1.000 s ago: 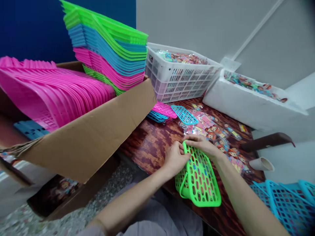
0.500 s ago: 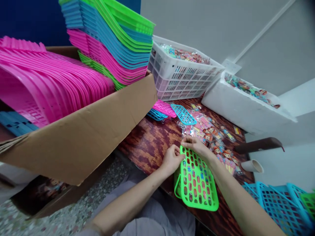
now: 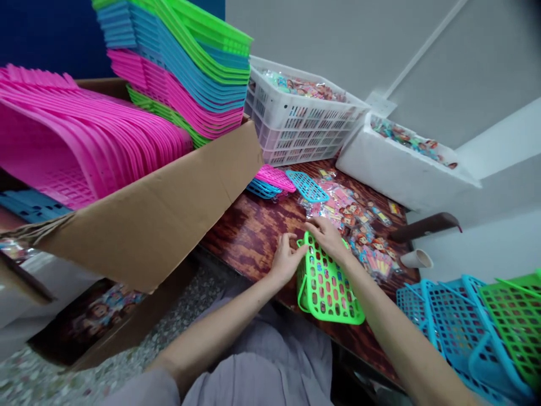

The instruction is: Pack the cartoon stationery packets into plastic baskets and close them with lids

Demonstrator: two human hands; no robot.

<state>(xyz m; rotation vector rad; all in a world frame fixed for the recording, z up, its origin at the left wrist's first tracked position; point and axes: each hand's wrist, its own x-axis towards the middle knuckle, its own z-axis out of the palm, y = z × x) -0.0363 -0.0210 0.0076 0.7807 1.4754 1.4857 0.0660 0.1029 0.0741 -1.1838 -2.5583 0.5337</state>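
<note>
A small green perforated basket (image 3: 327, 285) with its lid on sits at the near edge of the brown table (image 3: 257, 237). My left hand (image 3: 285, 260) pinches the lid's left far corner. My right hand (image 3: 326, 237) presses curled fingers on the lid's far edge. Colourful packets show through the lid's holes. A spread of small cartoon sticker packets (image 3: 359, 234) lies just beyond my hands.
A cardboard box (image 3: 139, 225) holds stacked pink baskets (image 3: 84, 152) and a pink, blue and green stack (image 3: 181, 73). A white crate (image 3: 296, 124) and foam box (image 3: 401, 169) hold packets. Loose blue lid (image 3: 307, 186), pink lid (image 3: 274, 177); blue baskets (image 3: 448, 321) and a green basket (image 3: 515, 321) at right.
The view has shifted, showing more of the baskets at the right. The green basket has turned a little, and both hands have stayed on the far edge of its lid.
</note>
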